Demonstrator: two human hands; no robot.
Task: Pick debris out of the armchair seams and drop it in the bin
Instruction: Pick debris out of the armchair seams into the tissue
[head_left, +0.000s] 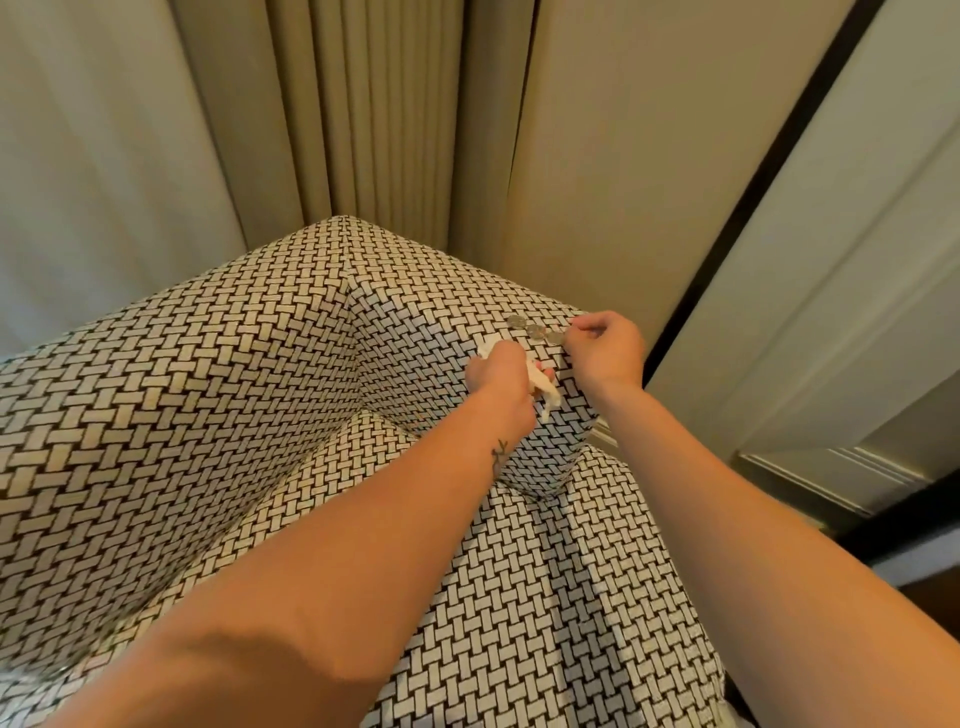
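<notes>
Your left hand clutches crumpled white paper; your right hand pinches the end one of three coins lined along the armchair arm.

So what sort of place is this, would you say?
Likely a sitting corner in a home or hotel room: a woven-pattern upholstered armchair, full-length beige curtains right behind it, and what looks like a white panelled door at the right.

Basket-weave armchair, three coins on its armrest
</notes>
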